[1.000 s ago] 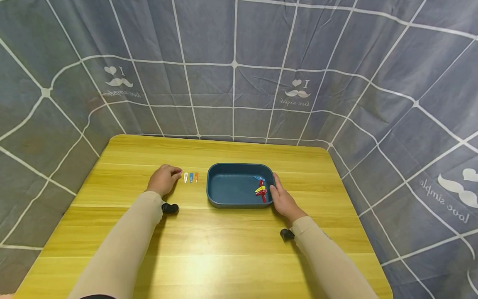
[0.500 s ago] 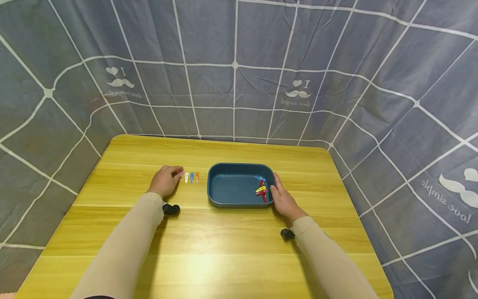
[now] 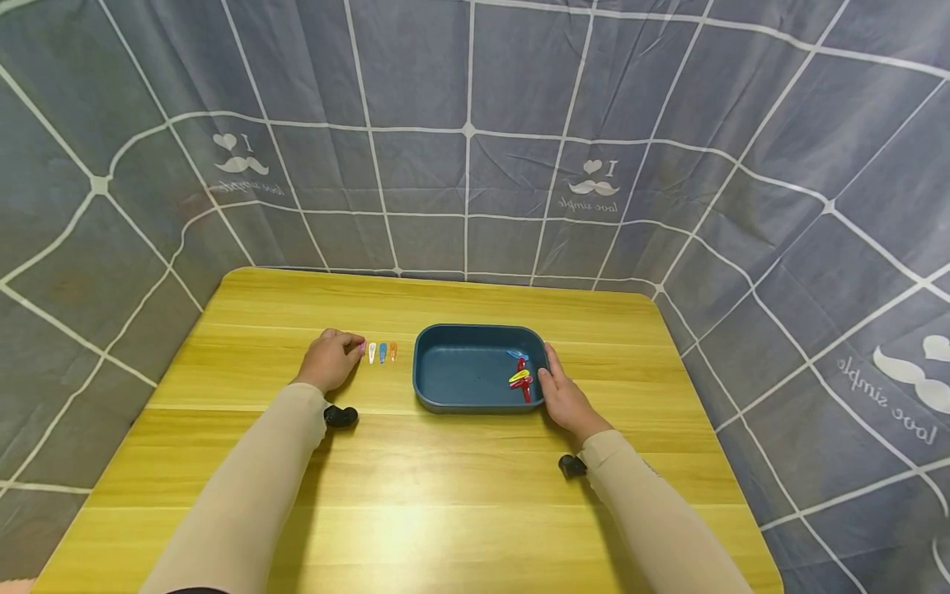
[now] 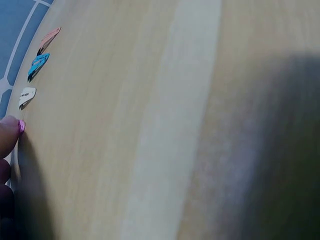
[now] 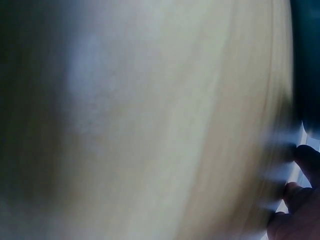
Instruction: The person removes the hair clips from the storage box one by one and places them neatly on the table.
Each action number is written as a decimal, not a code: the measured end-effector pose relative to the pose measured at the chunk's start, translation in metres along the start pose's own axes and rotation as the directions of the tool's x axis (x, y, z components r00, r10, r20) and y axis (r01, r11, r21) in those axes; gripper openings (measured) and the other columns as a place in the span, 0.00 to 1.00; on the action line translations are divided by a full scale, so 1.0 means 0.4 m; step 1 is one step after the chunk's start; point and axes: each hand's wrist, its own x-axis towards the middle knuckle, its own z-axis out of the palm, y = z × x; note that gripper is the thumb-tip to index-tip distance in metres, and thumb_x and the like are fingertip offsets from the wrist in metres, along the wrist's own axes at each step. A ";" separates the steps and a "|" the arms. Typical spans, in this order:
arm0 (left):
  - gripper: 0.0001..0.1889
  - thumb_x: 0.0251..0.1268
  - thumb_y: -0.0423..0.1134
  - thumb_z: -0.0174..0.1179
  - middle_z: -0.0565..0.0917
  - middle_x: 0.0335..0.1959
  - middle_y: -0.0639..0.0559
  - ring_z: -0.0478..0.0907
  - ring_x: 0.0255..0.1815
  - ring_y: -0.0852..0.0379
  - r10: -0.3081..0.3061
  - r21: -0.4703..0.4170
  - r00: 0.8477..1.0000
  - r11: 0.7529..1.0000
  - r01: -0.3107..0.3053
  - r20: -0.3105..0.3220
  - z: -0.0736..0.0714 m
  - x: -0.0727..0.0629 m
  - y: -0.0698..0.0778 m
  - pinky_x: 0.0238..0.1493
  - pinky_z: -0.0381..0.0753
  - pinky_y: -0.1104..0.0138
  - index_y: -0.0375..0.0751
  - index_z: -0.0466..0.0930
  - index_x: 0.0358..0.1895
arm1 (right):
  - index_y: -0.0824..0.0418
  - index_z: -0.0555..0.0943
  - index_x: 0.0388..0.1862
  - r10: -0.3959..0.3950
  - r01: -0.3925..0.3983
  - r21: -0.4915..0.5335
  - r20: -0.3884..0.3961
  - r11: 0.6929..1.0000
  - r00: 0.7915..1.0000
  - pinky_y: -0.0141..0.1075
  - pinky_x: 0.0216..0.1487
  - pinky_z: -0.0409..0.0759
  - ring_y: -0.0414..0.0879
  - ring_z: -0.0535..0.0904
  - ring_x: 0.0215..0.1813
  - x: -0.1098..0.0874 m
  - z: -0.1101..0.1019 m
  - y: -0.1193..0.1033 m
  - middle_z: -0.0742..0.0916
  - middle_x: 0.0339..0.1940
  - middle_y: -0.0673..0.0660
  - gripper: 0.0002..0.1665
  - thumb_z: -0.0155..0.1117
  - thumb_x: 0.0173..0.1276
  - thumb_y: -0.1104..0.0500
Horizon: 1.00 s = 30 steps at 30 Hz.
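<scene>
In the head view, my left hand (image 3: 329, 360) pinches a small purple snap hair clip (image 3: 363, 348) at the left end of a row on the table. The left wrist view shows the pink-purple clip (image 4: 21, 126) at the fingertips, mostly covered by them. Beside it lie a white hair clip (image 3: 373, 353), a blue hair clip (image 3: 383, 353) and an orange hair clip (image 3: 393, 352), roughly parallel and apart. My right hand (image 3: 567, 402) holds the right end of a dark blue tray (image 3: 445, 407), thumb at its rim.
Inside the tray, at its right side, lie a light blue clip (image 3: 517, 355), a yellow clip (image 3: 519, 375) and red clips (image 3: 526, 391), partly overlapping. A grey curtain (image 3: 416, 165) with white lines surrounds the wooden table (image 3: 445, 511) behind and at both sides.
My left hand has shifted very slightly right with the purple clip, which showed more clearly half a second ago. The right hand and the tray stay in place.
</scene>
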 end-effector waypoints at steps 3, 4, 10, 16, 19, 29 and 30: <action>0.22 0.85 0.49 0.53 0.75 0.66 0.34 0.71 0.69 0.29 -0.008 -0.012 1.000 1.000 0.008 0.002 -0.001 0.000 -0.002 0.74 0.67 0.38 0.38 0.80 0.68 | 0.41 0.37 0.90 -0.001 0.001 -0.002 0.002 1.000 1.000 0.65 0.82 0.58 0.72 0.65 0.80 -0.002 -0.002 -0.003 0.66 0.84 0.68 0.37 0.33 0.89 0.42; 0.22 0.85 0.49 0.53 0.74 0.67 0.33 0.71 0.70 0.29 -0.009 -0.016 1.000 1.000 0.009 0.003 -0.001 0.000 -0.002 0.75 0.67 0.38 0.38 0.80 0.68 | 0.41 0.37 0.90 -0.003 0.003 -0.003 0.003 1.000 1.000 0.65 0.82 0.58 0.72 0.66 0.80 -0.003 -0.002 -0.004 0.66 0.84 0.68 0.37 0.33 0.89 0.42; 0.22 0.84 0.49 0.54 0.75 0.67 0.34 0.72 0.69 0.29 -0.003 -0.018 1.000 1.000 0.003 0.003 -0.001 -0.002 -0.002 0.75 0.67 0.38 0.38 0.80 0.68 | 0.42 0.38 0.90 -0.003 0.003 -0.002 -0.001 1.000 1.000 0.66 0.82 0.58 0.72 0.65 0.80 -0.005 -0.003 -0.005 0.65 0.84 0.68 0.38 0.34 0.89 0.42; 0.23 0.84 0.50 0.54 0.74 0.67 0.34 0.72 0.69 0.29 0.002 -0.029 1.000 1.000 -0.002 0.014 0.000 0.000 -0.008 0.74 0.68 0.38 0.38 0.80 0.68 | 0.42 0.37 0.90 -0.001 0.001 -0.007 -0.001 1.000 1.000 0.66 0.82 0.57 0.72 0.64 0.81 -0.002 -0.002 -0.001 0.65 0.84 0.68 0.38 0.34 0.89 0.42; 0.23 0.84 0.50 0.54 0.74 0.67 0.33 0.71 0.70 0.29 0.006 -0.029 1.000 1.000 -0.006 0.018 -0.002 0.000 -0.007 0.74 0.68 0.37 0.38 0.80 0.69 | 0.42 0.37 0.90 -0.002 0.002 -0.006 -0.005 1.000 1.000 0.66 0.81 0.57 0.72 0.65 0.80 -0.001 -0.002 0.000 0.65 0.84 0.69 0.38 0.34 0.89 0.43; 0.24 0.85 0.50 0.53 0.73 0.69 0.32 0.69 0.72 0.29 0.000 -0.060 0.999 0.998 0.002 0.043 -0.012 -0.006 -0.005 0.76 0.66 0.37 0.38 0.78 0.71 | 0.42 0.38 0.90 0.013 -0.013 -0.008 0.003 1.000 1.000 0.68 0.80 0.59 0.74 0.65 0.80 -0.001 0.001 -0.003 0.65 0.84 0.69 0.37 0.33 0.89 0.42; 0.25 0.85 0.51 0.53 0.73 0.69 0.32 0.69 0.72 0.30 -0.001 -0.070 0.999 0.998 0.005 0.046 -0.012 -0.006 -0.007 0.76 0.66 0.37 0.38 0.77 0.71 | 0.43 0.38 0.90 0.012 -0.012 -0.009 0.004 1.000 1.000 0.68 0.80 0.59 0.74 0.65 0.79 -0.002 0.001 -0.004 0.66 0.83 0.69 0.37 0.33 0.89 0.42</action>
